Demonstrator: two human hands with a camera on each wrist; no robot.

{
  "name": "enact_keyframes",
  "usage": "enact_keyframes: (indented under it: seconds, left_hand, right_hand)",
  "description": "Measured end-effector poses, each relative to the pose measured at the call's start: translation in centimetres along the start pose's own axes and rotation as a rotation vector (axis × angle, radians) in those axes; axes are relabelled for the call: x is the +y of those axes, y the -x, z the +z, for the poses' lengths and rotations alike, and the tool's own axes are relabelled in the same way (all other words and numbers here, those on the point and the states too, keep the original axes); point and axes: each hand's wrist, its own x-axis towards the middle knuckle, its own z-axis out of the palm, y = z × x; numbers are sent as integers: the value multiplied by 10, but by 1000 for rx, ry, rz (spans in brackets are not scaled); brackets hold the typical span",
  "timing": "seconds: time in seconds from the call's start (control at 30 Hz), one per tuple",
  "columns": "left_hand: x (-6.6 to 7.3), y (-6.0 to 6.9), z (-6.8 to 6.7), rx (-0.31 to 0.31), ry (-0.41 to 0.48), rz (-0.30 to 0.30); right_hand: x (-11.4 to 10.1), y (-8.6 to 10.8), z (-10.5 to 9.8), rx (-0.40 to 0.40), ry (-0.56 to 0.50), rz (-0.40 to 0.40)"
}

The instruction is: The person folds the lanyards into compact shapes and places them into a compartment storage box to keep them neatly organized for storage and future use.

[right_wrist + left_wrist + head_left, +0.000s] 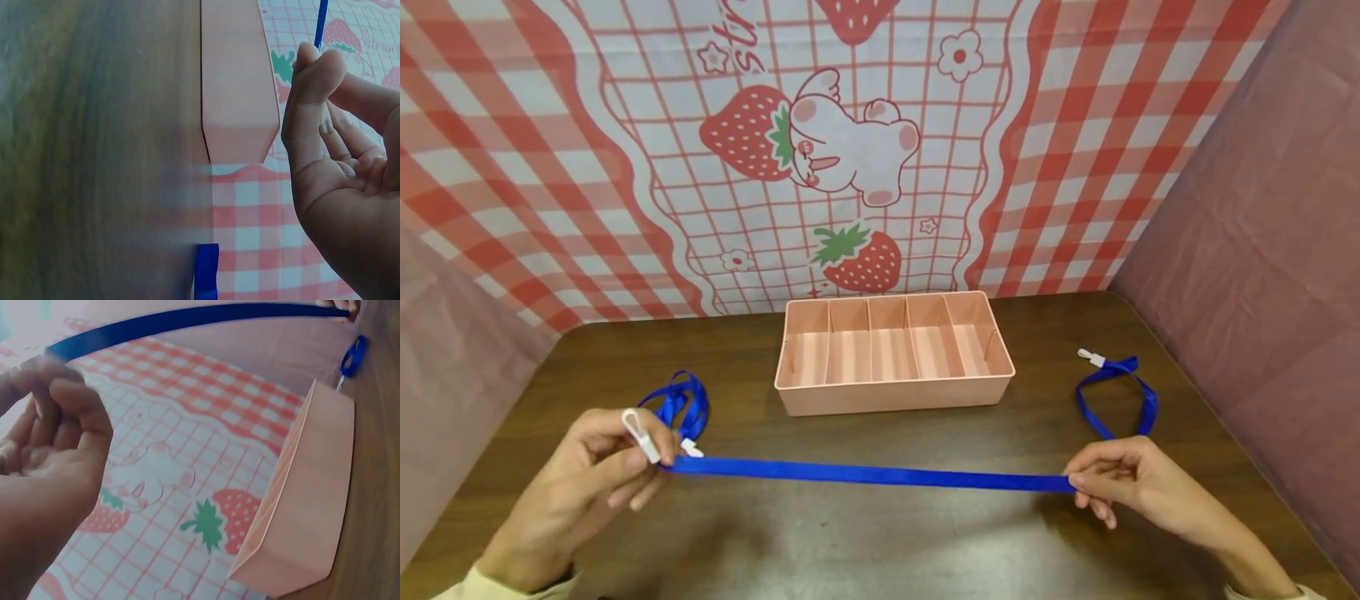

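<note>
A blue lanyard point(865, 475) is stretched nearly level above the table between both hands. My left hand point(583, 483) pinches its left end, where a white plastic clip point(642, 437) sticks up by the fingers. The right hand point(1138, 483) pinches the other end between thumb and fingertips. In the left wrist view the strap point(187, 322) runs from the left hand point(56, 425) to the far hand at the upper right. The right wrist view shows the thumb and finger of the right hand point(344, 150) together on the strap point(322, 25).
A pink tray point(895, 396) with several compartments stands at the table's back middle. Behind the left hand lies a coiled blue lanyard point(688, 408) with a white clip. Another looped lanyard point(1150, 408) lies behind the right hand. A strawberry-patterned cloth point(865, 167) hangs behind the table.
</note>
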Motion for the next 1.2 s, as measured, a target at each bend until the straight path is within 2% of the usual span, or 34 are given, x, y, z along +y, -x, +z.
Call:
enact_keyframes:
  seconds: [0.07, 0.13, 0.27, 0.37, 0.43, 0.6, 0.67, 0.73, 0.97, 1.03, 1.2]
  left_hand:
    - [-2, 0, 3, 63, 9, 33]
    - [-4, -1, 7, 95, 25, 59]
    - [-5, -3, 15, 111, 90, 113]
    - [-6, -5, 17, 77, 62, 122]
    - [-6, -4, 15, 61, 13, 85]
    - [-7, 6, 3, 60, -111, -103]
    - [-7, 9, 2, 65, -144, -175]
    - [-8, 7, 3, 54, -179, -214]
    - [-1, 4, 11, 43, -267, -259]
    - [2, 4, 13, 43, -277, -265]
    - [5, -1, 15, -7, -284, -225]
  right_hand:
    - [2, -2, 3, -32, -1, -13]
    - [3, -4, 5, -51, 5, -13]
    - [3, -8, 9, -51, 28, 14]
    - [2, -10, 10, -37, 54, 45]
    - [3, -11, 10, -24, 80, 58]
    - [5, -11, 12, -2, 141, 89]
    - [1, -10, 15, -1, 146, 96]
    - [-7, -8, 19, 4, 153, 86]
    - [-23, -8, 41, 12, 179, -91]
    - [-25, -9, 44, 15, 180, -109]
    - [-30, -11, 47, 34, 207, -127]
